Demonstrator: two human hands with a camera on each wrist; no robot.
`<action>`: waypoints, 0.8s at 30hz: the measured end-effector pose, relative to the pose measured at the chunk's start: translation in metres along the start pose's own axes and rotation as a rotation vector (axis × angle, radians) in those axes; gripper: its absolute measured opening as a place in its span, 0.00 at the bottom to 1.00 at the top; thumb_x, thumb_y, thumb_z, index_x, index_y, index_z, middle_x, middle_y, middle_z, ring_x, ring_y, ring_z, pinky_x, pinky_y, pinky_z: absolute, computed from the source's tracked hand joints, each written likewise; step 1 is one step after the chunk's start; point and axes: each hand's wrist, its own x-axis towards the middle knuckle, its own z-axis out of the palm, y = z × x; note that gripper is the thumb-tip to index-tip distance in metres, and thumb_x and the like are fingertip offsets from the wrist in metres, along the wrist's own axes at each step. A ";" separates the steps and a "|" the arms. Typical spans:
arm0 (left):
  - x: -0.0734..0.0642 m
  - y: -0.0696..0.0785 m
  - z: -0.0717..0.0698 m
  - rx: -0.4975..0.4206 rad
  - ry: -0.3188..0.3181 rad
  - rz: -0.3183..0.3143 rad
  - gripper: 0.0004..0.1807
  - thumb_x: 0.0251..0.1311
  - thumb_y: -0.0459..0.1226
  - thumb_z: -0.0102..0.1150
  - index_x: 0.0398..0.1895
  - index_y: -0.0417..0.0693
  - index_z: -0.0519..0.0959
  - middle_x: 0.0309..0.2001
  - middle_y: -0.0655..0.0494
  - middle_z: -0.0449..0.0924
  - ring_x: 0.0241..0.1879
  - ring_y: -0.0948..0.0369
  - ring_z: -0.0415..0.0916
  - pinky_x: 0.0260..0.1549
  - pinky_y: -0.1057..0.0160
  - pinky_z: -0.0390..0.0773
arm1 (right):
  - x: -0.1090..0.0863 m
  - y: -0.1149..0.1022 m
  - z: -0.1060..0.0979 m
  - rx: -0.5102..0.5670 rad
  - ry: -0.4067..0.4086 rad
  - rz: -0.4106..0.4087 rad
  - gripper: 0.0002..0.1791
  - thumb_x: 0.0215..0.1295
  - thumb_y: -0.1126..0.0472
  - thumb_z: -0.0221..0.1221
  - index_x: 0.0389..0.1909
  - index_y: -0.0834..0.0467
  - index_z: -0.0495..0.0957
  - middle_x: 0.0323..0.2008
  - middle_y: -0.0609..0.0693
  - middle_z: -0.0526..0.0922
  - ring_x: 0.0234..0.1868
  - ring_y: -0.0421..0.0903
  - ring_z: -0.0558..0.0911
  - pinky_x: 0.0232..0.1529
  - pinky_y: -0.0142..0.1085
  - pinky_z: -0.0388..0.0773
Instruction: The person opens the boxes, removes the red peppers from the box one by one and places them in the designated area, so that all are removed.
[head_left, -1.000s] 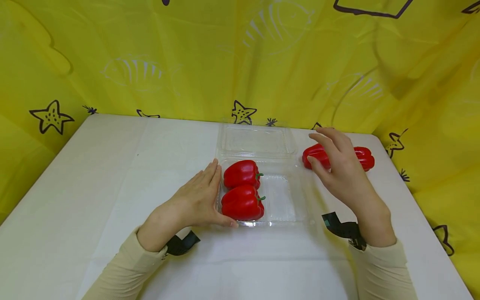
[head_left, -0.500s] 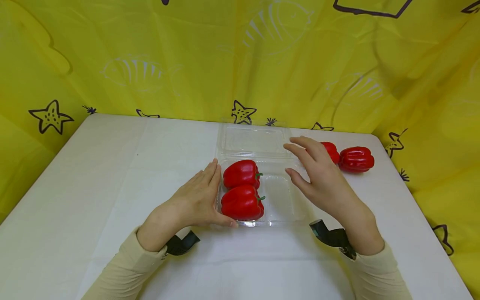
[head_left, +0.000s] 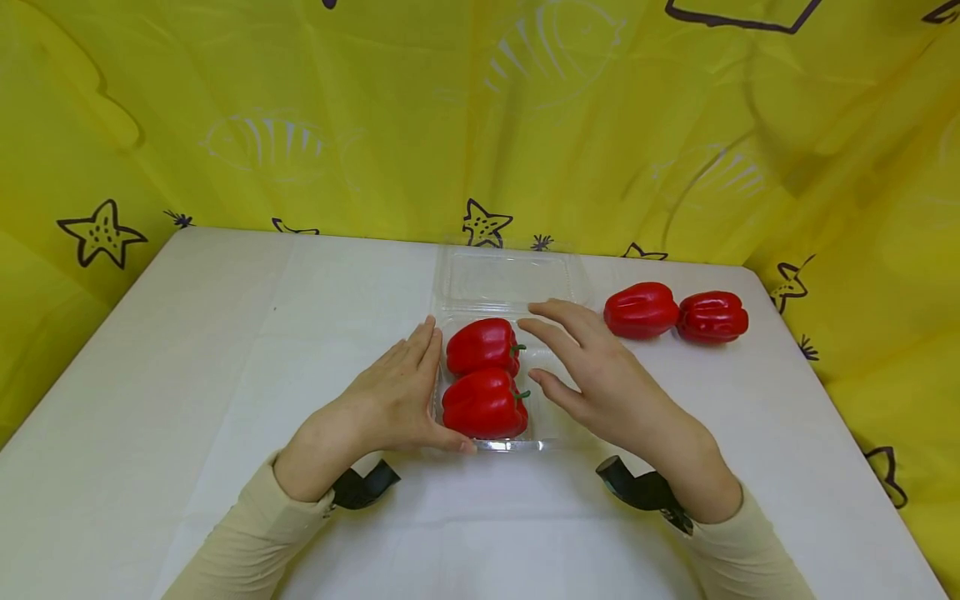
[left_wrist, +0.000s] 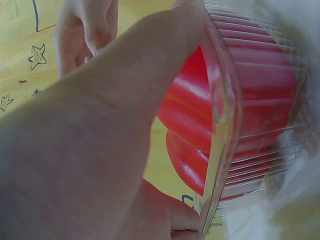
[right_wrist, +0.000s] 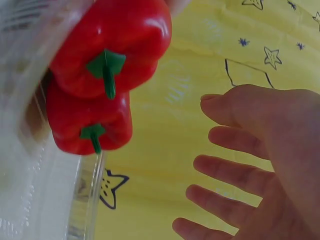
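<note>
A clear plastic clamshell box (head_left: 510, 445) lies on the table with its lid (head_left: 517, 279) folded back. Two red bell peppers with green stems fill its left side: the near pepper (head_left: 483, 404) and the far pepper (head_left: 482, 347). My left hand (head_left: 393, 392) rests along the box's left wall, fingers straight, thumb at the front rim (left_wrist: 225, 125). Over the box's right half hovers my right hand (head_left: 600, 375), fingers spread and holding nothing. In the right wrist view its fingertips (right_wrist: 205, 162) are apart from the peppers and both stems (right_wrist: 107, 75) show.
On the table at the back right lie two more red bell peppers end to end, one pepper (head_left: 640, 310) left of the other pepper (head_left: 712, 317). A yellow curtain (head_left: 375, 125) hangs behind the white table (head_left: 225, 333) and along its right side.
My right hand has moved left from over the back-right peppers to above the box, so those two peppers show fully. The left hand, box and peppers stay in place.
</note>
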 end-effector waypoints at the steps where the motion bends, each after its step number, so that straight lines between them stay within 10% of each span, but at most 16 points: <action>1: 0.000 0.000 0.000 0.000 0.001 0.001 0.73 0.39 0.67 0.71 0.77 0.33 0.46 0.80 0.39 0.39 0.79 0.45 0.41 0.76 0.46 0.52 | 0.001 -0.002 0.001 0.004 -0.008 -0.009 0.32 0.59 0.61 0.69 0.65 0.57 0.71 0.66 0.56 0.71 0.69 0.54 0.68 0.65 0.52 0.74; 24: -0.001 0.000 0.000 0.006 -0.004 0.004 0.71 0.41 0.65 0.71 0.77 0.33 0.46 0.80 0.39 0.39 0.79 0.44 0.41 0.76 0.46 0.51 | 0.001 -0.024 0.031 0.055 -0.234 -0.033 0.33 0.59 0.46 0.69 0.63 0.54 0.75 0.62 0.50 0.74 0.64 0.48 0.71 0.57 0.43 0.82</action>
